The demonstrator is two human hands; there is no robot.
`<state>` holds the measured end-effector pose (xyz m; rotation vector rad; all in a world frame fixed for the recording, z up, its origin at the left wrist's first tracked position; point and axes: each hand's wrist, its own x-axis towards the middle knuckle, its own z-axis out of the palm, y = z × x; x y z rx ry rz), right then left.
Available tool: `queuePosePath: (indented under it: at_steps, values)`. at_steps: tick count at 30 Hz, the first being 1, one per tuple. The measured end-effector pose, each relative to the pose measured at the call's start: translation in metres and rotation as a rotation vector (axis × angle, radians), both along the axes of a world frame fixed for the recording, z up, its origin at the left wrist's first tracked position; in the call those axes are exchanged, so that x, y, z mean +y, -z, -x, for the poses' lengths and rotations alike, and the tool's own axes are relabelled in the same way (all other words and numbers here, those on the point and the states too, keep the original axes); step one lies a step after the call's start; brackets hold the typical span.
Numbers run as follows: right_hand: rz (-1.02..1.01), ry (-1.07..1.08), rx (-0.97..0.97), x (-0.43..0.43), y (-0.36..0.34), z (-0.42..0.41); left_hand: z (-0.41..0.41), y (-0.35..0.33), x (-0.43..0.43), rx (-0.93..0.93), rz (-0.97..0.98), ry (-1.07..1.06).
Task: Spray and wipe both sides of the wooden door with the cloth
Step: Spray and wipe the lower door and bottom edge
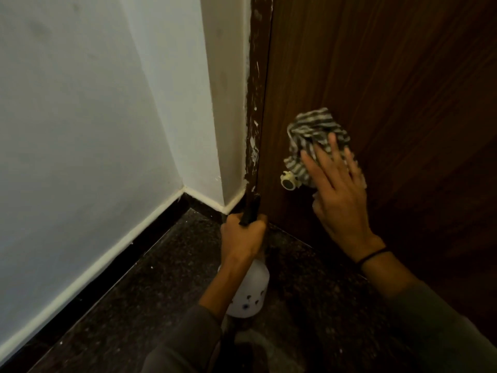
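Both hands are busy low down at the wooden door (403, 76), which fills the view from 12 o'clock round to 4 o'clock. The right hand (338, 189) sits at 3 o'clock of centre, fingers straight and spread, palm flat, pressing the cloth (314, 130) against the door face. That cloth is grey and white striped and bunched, and it spills out past the fingertips toward 2 o'clock. A black band (372, 255) circles the right wrist, with a grey sleeve (430, 332) behind it.

Just at 9 o'clock of that hand, a small round cream knob with a dark centre (289, 181) sits on the door, touching the cloth's lower edge.

Down at 6 o'clock, the left hand (242, 235) is curled tight round the dark top of the spray bottle (250, 289); its white body hangs below the fist, above the dark speckled floor (161, 292). Whether a finger is on the trigger, I cannot tell.

The dark door frame (255, 103), with its paint chipped, runs up from the left hand to 12 o'clock. The white wall (80, 103) takes everything from 8 to 11 o'clock, with a pale skirting strip (107, 251) along its foot.
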<state>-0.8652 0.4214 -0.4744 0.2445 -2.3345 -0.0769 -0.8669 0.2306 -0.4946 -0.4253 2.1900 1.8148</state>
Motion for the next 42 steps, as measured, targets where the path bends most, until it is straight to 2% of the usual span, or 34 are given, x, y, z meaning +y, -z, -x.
queuePosePath:
  at_steps: [5,7,14,20,28,35,39,42]
  values:
    - [-0.342,-0.098,-0.279,-0.027,0.033,0.045,0.002,0.006,-0.011,-0.004,-0.017,-0.016]
    - [-0.37,-0.134,-0.325,-0.038,0.045,0.05,0.004,0.007,-0.01,0.011,-0.013,-0.025]
    - [-0.38,-0.244,-0.286,-0.012,0.038,0.044,0.001,0.012,0.014,0.012,-0.102,-0.039]
    - [-0.263,-0.288,-0.082,0.015,0.047,0.028,0.002,0.025,0.023,-0.017,-0.144,-0.032]
    - [-0.309,-0.112,-0.19,-0.016,0.048,0.038,0.0,0.021,0.017,0.012,-0.131,-0.072]
    - [-0.205,0.172,-0.235,-0.068,0.047,0.068,0.004,0.016,0.011,0.053,-0.144,-0.13]
    - [-0.412,0.228,-0.387,-0.09,0.076,0.085,0.011,0.019,0.002,0.089,-0.12,-0.175]
    - [-0.454,0.148,-0.537,-0.079,0.114,0.088,0.015,0.018,-0.004,0.087,-0.11,-0.184]
